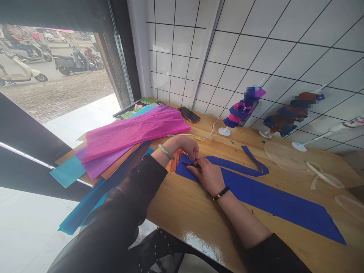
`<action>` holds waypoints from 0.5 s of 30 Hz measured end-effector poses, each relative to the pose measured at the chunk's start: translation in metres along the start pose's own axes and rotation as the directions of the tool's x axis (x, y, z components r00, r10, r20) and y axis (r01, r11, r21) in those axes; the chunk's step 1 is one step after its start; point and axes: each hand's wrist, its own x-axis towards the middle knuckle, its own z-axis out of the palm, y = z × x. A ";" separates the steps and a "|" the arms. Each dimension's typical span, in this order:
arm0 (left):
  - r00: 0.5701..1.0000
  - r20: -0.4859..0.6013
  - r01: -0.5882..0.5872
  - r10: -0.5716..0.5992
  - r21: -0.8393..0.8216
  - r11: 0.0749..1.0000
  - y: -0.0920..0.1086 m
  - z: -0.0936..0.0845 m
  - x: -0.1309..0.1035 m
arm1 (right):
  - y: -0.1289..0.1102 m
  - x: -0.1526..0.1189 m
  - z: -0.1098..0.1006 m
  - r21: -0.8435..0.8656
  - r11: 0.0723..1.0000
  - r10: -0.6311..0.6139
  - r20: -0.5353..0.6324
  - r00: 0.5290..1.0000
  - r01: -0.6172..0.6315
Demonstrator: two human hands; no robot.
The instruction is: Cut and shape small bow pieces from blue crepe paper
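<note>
A long sheet of dark blue crepe paper (273, 201) lies across the wooden table, and a narrow strip of the same blue paper (239, 166) curves behind it. At the sheet's left end my left hand (190, 147) is closed in a pinch on the paper's edge. My right hand (211, 175) meets it there, thumb and fingers drawn together over the blue paper. Something small and dark shows between those fingers; its kind is hidden. Crumpled orange paper (175, 160) sticks out behind my left wrist.
Stacked crepe paper in pink (136, 131), purple, brown and teal overhangs the table's left side. A phone (189, 114) and a white cable (209, 134) lie behind. Decorated stands (241, 110) line the tiled wall. Clear plastic rings (324, 176) rest at right.
</note>
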 end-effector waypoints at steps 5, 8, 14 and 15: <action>1.000 0.001 -0.005 0.005 -0.008 1.000 -0.002 0.001 0.001 | -0.001 0.000 -0.001 -0.006 1.000 -0.004 0.002 1.000 0.004; 1.000 -0.002 -0.006 0.006 -0.006 1.000 -0.002 0.002 0.002 | -0.001 0.001 -0.001 -0.019 1.000 0.003 0.012 1.000 -0.003; 0.999 -0.014 -0.034 0.034 0.002 0.999 0.000 0.001 0.001 | 0.000 0.000 -0.001 -0.011 1.000 -0.010 0.008 1.000 0.010; 0.999 -0.015 -0.037 0.037 0.006 0.999 0.000 0.001 0.001 | -0.001 0.000 -0.001 -0.010 1.000 -0.014 0.007 1.000 0.014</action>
